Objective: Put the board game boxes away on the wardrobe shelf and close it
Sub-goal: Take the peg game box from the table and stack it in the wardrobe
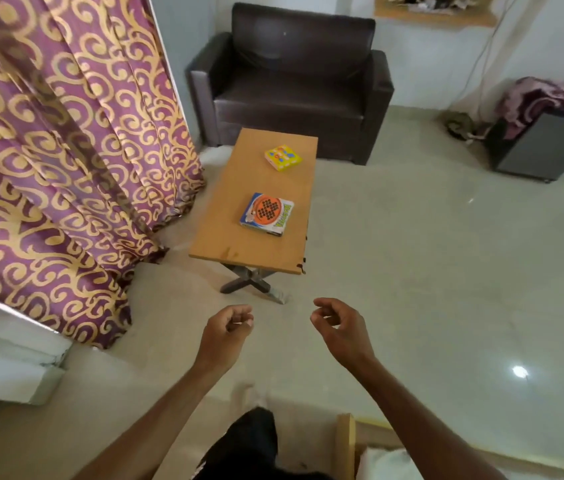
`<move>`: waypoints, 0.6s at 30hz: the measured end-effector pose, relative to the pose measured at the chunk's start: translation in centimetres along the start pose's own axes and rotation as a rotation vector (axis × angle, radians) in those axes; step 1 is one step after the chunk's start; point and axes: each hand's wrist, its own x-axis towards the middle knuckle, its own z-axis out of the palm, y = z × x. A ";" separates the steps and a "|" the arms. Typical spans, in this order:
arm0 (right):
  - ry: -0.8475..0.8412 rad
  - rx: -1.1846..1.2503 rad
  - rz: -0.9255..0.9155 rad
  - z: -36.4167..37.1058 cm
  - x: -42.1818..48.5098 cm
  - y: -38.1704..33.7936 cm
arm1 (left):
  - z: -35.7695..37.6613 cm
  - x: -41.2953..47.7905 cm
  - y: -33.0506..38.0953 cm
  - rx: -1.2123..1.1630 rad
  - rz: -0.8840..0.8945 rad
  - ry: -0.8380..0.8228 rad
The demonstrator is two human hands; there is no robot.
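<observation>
Two board game boxes flat on a low wooden table (225, 230), well apart along its length. Nearer, toward the right edge: the orange-and-blue box (267, 213), slightly askew. Farther, near the end by the dark sofa (294, 98): the smaller yellow box (283, 157). Neither touched nor stacked; bare tabletop around each, so open to a grasp from above or the sides.

Short of the table's near end, over the pale floor (429, 271), two bare forearms stretched forward. Left hand (230, 323) with fingers loosely curled toward the palm, holding nothing. Right hand (337, 323) likewise loosely curled, thumb and forefinger close together, nothing between them. Both hands side by side, well apart from either box. Probably raised ready for a reach; whether one hand per box or both for the nearer, impossible to tell.

At left, a purple curtain (66, 150) with gold swirls, hem gathered just beside the table. At far right, a dark cabinet (533, 147) draped with patterned cloth. No wardrobe or shelf in view; its position and whether open or closed unknown.

By the look of it, task at its very start: both boxes awaiting collection, the orange-and-blue one the likelier first pick as the closer. Flat, light cartons, easy to carry, though lids possibly loose if tipped.
</observation>
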 end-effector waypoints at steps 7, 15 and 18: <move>-0.019 -0.039 0.046 3.6 18.8 -2.0 | -1.8 18.0 2.8 0.047 -0.009 0.029; -0.049 -0.039 0.214 8.5 36.5 -2.2 | -1.4 37.4 5.7 0.276 -0.029 -0.009; -0.095 -0.023 0.319 11.0 42.4 -0.2 | -0.6 43.8 5.4 0.394 -0.031 -0.039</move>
